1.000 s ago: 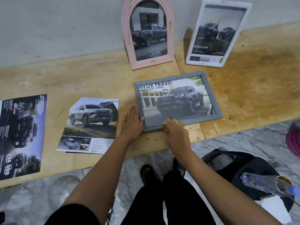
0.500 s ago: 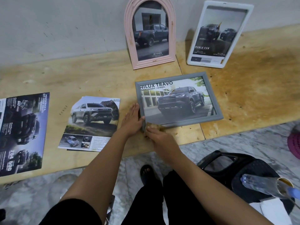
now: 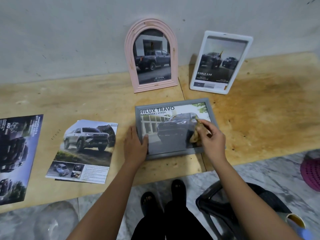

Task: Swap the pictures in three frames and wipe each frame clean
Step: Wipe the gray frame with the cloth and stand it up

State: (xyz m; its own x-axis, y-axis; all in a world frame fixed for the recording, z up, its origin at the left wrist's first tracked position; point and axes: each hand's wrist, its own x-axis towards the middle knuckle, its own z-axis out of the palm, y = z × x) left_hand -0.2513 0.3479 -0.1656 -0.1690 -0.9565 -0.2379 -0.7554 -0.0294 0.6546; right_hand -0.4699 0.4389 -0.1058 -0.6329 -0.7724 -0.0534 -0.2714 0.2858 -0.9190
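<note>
Pressing down at the left rim of the grey frame (image 3: 173, 103), the left hand (image 3: 136, 146) lies flat, fingers straight, thumb over the edge. The right hand (image 3: 213, 139) pinches a tan cloth (image 3: 196, 135) against the glass over the truck picture. That frame lies flat on the wooden board (image 3: 259, 118), near its front edge, with a loose car page (image 3: 84, 148) just left of it. Behind, a pink arched frame (image 3: 129, 58) and a white frame (image 3: 207, 90) lean on the wall
</note>
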